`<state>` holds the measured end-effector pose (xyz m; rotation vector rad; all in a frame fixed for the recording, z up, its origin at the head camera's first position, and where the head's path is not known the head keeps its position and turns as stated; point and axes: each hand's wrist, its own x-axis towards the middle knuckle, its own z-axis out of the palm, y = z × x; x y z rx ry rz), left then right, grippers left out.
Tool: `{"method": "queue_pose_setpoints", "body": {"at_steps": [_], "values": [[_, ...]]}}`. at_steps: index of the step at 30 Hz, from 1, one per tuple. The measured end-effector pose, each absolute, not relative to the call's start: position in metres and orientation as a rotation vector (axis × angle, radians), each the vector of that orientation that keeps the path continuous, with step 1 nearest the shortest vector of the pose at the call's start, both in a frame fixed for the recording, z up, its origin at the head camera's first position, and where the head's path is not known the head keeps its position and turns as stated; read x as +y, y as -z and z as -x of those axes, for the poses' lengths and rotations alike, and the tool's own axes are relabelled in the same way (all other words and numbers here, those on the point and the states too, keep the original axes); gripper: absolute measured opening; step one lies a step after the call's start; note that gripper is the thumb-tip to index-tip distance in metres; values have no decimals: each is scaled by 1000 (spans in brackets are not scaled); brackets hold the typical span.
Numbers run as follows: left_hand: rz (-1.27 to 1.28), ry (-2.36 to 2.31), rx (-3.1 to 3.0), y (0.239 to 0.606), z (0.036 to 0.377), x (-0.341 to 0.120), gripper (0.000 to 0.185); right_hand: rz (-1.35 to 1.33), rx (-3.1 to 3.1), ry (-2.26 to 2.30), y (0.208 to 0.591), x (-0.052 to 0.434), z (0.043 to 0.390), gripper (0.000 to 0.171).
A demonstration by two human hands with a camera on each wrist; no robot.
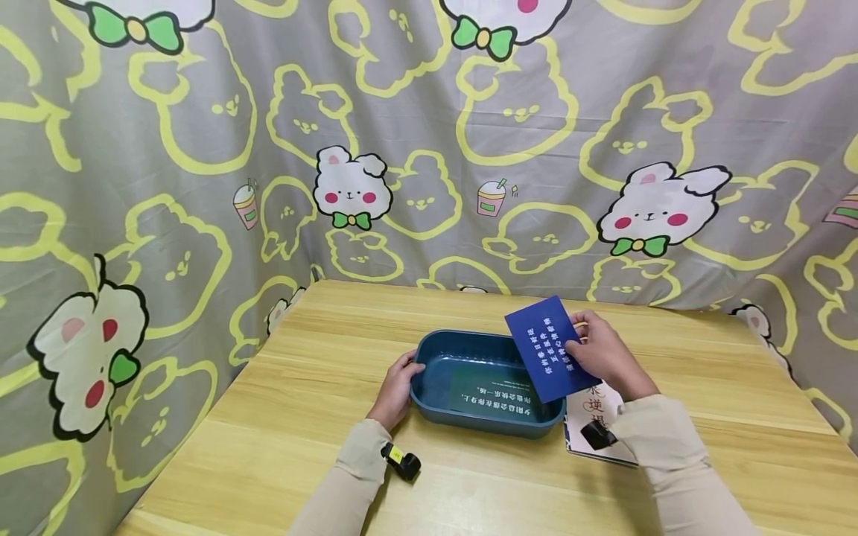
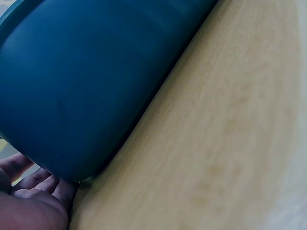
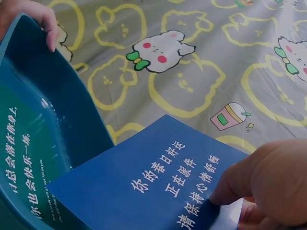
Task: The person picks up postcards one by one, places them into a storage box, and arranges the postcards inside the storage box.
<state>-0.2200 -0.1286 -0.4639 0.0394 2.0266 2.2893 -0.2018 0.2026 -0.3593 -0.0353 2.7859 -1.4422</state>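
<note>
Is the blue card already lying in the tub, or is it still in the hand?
In the hand. The right hand pinches the blue card, tilted over the tub rim. A green card already lies flat inside.

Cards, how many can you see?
3: a blue card in the right hand, a green card inside the tub, a white card beside it. More may hide underneath.

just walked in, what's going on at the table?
A person sits at a wooden table with a teal tub in front of them. The left hand holds the tub's left end. The right hand pinches a blue card with white print, tilted over the tub's right rim. A green card already lies flat inside the tub. More cards lie on the table to the tub's right, under the right forearm.
</note>
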Motion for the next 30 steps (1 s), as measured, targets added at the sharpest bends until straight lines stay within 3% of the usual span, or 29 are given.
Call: {"method": "queue_pose_setpoints", "body": {"at_steps": [30], "values": [[-28,-2281,2049,463,220,-129,45,153,2786,1330,366,175,215,35]]}}
